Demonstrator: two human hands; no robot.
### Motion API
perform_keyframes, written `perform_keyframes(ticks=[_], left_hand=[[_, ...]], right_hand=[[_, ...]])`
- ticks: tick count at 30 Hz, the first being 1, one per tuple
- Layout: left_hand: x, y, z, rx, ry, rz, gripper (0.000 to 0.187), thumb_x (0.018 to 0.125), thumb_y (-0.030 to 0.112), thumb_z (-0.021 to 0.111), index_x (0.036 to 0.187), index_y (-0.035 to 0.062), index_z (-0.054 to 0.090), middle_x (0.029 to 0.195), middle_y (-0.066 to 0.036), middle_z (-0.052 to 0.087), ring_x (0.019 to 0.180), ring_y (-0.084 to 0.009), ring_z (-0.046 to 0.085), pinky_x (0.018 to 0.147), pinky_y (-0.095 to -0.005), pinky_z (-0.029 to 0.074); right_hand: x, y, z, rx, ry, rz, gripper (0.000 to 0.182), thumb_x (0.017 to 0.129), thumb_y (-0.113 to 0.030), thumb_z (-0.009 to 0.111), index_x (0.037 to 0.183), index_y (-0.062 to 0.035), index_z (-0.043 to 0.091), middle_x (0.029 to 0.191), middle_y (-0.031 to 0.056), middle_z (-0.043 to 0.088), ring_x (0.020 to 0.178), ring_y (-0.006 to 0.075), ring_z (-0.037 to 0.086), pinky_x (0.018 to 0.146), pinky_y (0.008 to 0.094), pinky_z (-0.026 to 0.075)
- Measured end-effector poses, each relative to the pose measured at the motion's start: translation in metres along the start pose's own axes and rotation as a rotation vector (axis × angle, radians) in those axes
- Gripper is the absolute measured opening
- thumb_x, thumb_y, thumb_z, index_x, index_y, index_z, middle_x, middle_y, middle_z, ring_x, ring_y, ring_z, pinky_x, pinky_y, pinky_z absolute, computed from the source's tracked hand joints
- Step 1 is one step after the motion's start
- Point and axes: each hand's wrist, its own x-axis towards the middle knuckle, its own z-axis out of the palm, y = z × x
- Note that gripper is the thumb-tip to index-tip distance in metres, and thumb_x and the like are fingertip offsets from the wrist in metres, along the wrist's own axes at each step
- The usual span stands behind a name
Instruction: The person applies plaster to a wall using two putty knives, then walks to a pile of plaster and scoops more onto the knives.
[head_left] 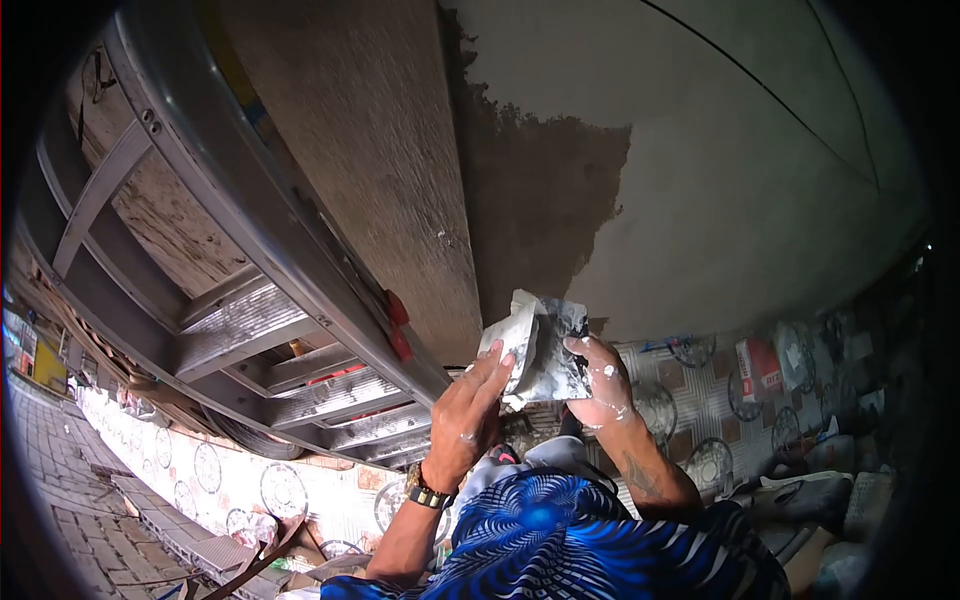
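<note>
A crumpled white and dark sheet or bag, smeared with white, is held up before the blue patterned shirt. My left hand, with a banded watch at the wrist, has its fingers pressed against the sheet's left part. On the right side my right hand grips the sheet, the thumb lying over its dark face. White smears dot the right hand's fingers and palm. What lies inside the sheet, if anything, cannot be made out.
A metal ladder leans on the left, with a red part on its rail. Ahead is a grey wall with a darker patch. Patterned tiles lie below, with a red and white box and clutter at the right.
</note>
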Motion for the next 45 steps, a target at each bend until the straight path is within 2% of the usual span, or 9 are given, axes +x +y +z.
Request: perform_keyframes(ticks=[15, 18, 19, 22, 23, 27, 32, 39, 45], left_hand=[[-0.003, -0.021, 0.002, 0.172, -0.039, 0.028, 0.071, 0.070, -0.012, 0.060, 0.136, 0.0134, 0.055, 0.124, -0.018, 0.064, 0.100, -0.0319, 0.067, 0.083, -0.0381, 0.054], [-0.013, -0.013, 0.009, -0.066, -0.201, -0.425, 0.069, 0.076, -0.009, 0.059, 0.141, 0.0149, 0.050, 0.114, -0.020, 0.066, 0.090, -0.0343, 0.065, 0.079, -0.0337, 0.052], [-0.010, -0.013, 0.009, -0.230, -0.099, -0.455, 0.054, 0.087, 0.000, 0.058, 0.140, 0.0069, 0.047, 0.098, -0.018, 0.066, 0.080, -0.0269, 0.064, 0.072, -0.0300, 0.049], [0.002, -0.024, 0.019, -0.490, 0.186, -0.444, 0.041, 0.095, 0.006, 0.053, 0.135, -0.0008, 0.048, 0.096, -0.012, 0.065, 0.083, -0.0154, 0.059, 0.071, -0.0272, 0.047], [0.000, -0.023, 0.007, -0.701, 0.014, -0.840, 0.048, 0.094, 0.007, 0.057, 0.138, -0.0048, 0.041, 0.117, -0.010, 0.060, 0.105, -0.0149, 0.056, 0.091, -0.0288, 0.046], [0.024, -0.025, 0.006, -1.289, 0.195, -0.931, 0.046, 0.092, 0.007, 0.049, 0.136, -0.0058, 0.043, 0.121, -0.013, 0.060, 0.103, -0.0197, 0.063, 0.089, -0.0308, 0.051], [0.038, -0.015, 0.001, -1.538, 0.268, -1.082, 0.044, 0.094, 0.010, 0.043, 0.134, -0.0059, 0.043, 0.115, -0.014, 0.061, 0.095, -0.0191, 0.066, 0.082, -0.0309, 0.056], [0.041, -0.015, -0.007, -1.464, 0.327, -1.042, 0.044, 0.093, 0.010, 0.042, 0.134, -0.0064, 0.042, 0.113, -0.015, 0.061, 0.094, -0.0198, 0.067, 0.079, -0.0305, 0.057], [0.039, -0.025, -0.004, -1.531, 0.409, -1.093, 0.034, 0.093, 0.012, 0.043, 0.122, -0.0047, 0.049, 0.104, -0.014, 0.063, 0.087, -0.0208, 0.068, 0.073, -0.0321, 0.059]], right_hand=[[0.003, -0.037, 0.039, 0.039, 0.059, -0.025, 0.019, 0.083, -0.010, 0.062, 0.102, -0.0045, 0.063, 0.100, 0.0091, 0.069, 0.095, 0.0247, 0.067, 0.091, 0.0428, 0.052], [0.001, -0.054, 0.049, 0.002, 0.022, -0.058, 0.017, 0.084, -0.010, 0.062, 0.100, -0.0038, 0.062, 0.098, 0.0092, 0.068, 0.092, 0.0246, 0.067, 0.086, 0.0423, 0.053], [0.002, -0.054, 0.051, -0.028, 0.013, -0.162, 0.015, 0.085, -0.009, 0.061, 0.098, -0.0030, 0.061, 0.098, 0.0093, 0.067, 0.093, 0.0233, 0.066, 0.082, 0.0416, 0.052], [-0.001, -0.060, 0.042, -0.151, -0.063, -0.235, 0.017, 0.086, -0.006, 0.057, 0.103, -0.0013, 0.059, 0.105, 0.0104, 0.065, 0.099, 0.0224, 0.063, 0.086, 0.0401, 0.050], [-0.007, -0.064, 0.044, -0.185, -0.165, -0.200, 0.024, 0.087, -0.001, 0.054, 0.110, 0.0000, 0.057, 0.107, 0.0092, 0.062, 0.103, 0.0214, 0.060, 0.093, 0.0386, 0.048], [-0.015, -0.056, 0.077, -0.285, -0.133, -0.297, 0.043, 0.085, -0.004, 0.053, 0.127, 0.0041, 0.050, 0.118, 0.0121, 0.059, 0.113, 0.0239, 0.058, 0.102, 0.0422, 0.044], [-0.001, -0.051, 0.060, -0.197, -0.092, -0.178, 0.024, 0.085, 0.000, 0.053, 0.108, -0.0018, 0.058, 0.101, 0.0066, 0.062, 0.101, 0.0213, 0.061, 0.094, 0.0392, 0.048], [0.022, -0.045, 0.023, -0.121, 0.050, -0.086, 0.014, 0.085, -0.001, 0.054, 0.097, -0.0035, 0.059, 0.102, 0.0082, 0.064, 0.100, 0.0227, 0.062, 0.095, 0.0400, 0.048], [0.009, -0.059, 0.042, -0.231, -0.070, -0.271, 0.030, 0.083, 0.000, 0.059, 0.114, -0.0007, 0.058, 0.110, 0.0088, 0.063, 0.109, 0.0253, 0.060, 0.103, 0.0453, 0.045]])
